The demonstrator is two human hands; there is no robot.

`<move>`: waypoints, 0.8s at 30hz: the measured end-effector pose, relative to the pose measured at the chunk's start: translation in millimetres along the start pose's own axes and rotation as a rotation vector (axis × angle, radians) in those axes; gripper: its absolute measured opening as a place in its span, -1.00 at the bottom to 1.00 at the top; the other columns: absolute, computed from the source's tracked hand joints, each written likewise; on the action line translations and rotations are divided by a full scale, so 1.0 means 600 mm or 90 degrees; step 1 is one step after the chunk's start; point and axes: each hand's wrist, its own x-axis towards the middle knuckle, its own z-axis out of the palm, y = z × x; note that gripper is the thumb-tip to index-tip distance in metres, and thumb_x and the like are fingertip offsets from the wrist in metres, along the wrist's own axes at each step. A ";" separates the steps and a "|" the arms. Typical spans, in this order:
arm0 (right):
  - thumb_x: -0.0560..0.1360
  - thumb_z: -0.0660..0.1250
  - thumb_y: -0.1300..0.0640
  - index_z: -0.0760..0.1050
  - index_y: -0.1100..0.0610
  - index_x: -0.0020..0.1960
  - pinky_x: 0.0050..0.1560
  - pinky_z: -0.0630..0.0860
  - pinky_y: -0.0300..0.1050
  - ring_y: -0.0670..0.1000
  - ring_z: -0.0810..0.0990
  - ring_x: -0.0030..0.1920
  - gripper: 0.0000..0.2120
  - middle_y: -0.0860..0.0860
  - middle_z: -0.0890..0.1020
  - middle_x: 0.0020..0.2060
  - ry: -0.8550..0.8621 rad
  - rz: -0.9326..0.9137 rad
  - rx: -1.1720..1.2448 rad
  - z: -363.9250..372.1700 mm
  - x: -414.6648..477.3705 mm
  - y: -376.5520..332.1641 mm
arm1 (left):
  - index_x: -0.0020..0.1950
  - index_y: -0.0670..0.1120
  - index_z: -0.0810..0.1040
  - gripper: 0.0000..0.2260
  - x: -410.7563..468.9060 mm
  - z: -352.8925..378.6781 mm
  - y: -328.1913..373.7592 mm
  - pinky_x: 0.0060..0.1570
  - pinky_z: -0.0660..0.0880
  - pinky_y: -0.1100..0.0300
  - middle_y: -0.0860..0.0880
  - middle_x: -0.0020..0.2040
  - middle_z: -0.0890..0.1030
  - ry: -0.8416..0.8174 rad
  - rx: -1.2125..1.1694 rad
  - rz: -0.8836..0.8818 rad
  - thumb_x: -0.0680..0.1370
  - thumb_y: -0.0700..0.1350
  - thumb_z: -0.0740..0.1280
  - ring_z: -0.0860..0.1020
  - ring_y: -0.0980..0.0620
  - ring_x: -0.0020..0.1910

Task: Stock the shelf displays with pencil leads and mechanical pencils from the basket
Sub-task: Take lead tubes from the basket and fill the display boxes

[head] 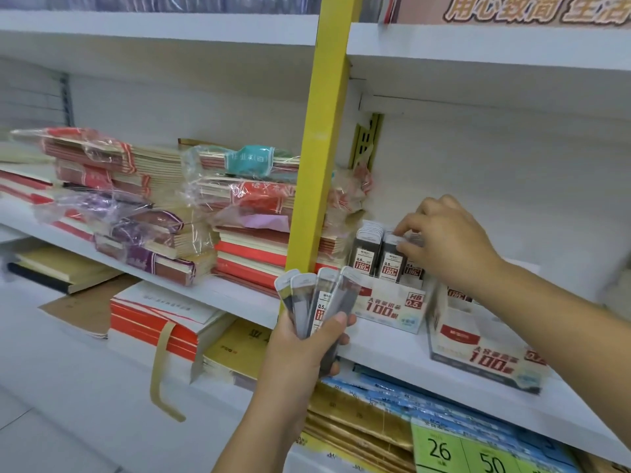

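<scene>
Left grip point(307, 339) clutches lead packs point(317, 298); right grip point(440, 240) pinches a pack point(391, 256) in display box point(392, 310).

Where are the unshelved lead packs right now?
In the head view, low centre: the left hand grips a fan of lead packs in front of the yellow post, just left of the open display box.

White shelf point(386, 346): wrapped notebook stacks point(160, 240) left; two lead display boxes point(389, 303) right.
</scene>
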 end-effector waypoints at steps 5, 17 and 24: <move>0.58 0.25 -0.05 0.53 -0.05 0.29 -0.01 0.32 -0.16 -0.03 0.37 0.13 -0.69 -0.07 0.57 0.08 0.015 0.002 -0.004 -0.015 -0.027 -0.013 | 0.23 0.02 0.56 -0.64 -0.016 0.007 0.012 -0.36 0.53 0.25 -0.03 -0.02 0.74 -0.023 -0.002 0.000 0.46 0.01 0.49 0.64 0.14 -0.26; 0.51 0.37 0.30 0.57 0.14 0.08 -0.35 0.55 -0.22 -0.02 0.63 -0.38 -0.82 0.03 0.67 -0.33 -0.119 0.121 0.788 -0.064 -0.125 -0.060 | 0.21 -0.02 0.58 -0.54 -0.054 0.030 0.020 -0.39 0.49 0.24 -0.11 0.04 0.73 -0.116 -0.014 -0.013 0.37 0.05 0.58 0.63 0.08 -0.20; 0.53 0.34 0.03 0.53 0.00 0.02 -0.10 0.55 -0.17 -0.07 0.68 -0.16 -0.91 -0.05 0.70 -0.14 -0.099 0.145 0.728 -0.067 -0.136 -0.023 | 0.15 -0.11 0.64 -0.47 -0.055 0.025 0.017 -0.45 0.44 0.29 -0.07 -0.19 0.68 -0.107 0.016 -0.027 0.26 0.08 0.56 0.54 0.09 -0.33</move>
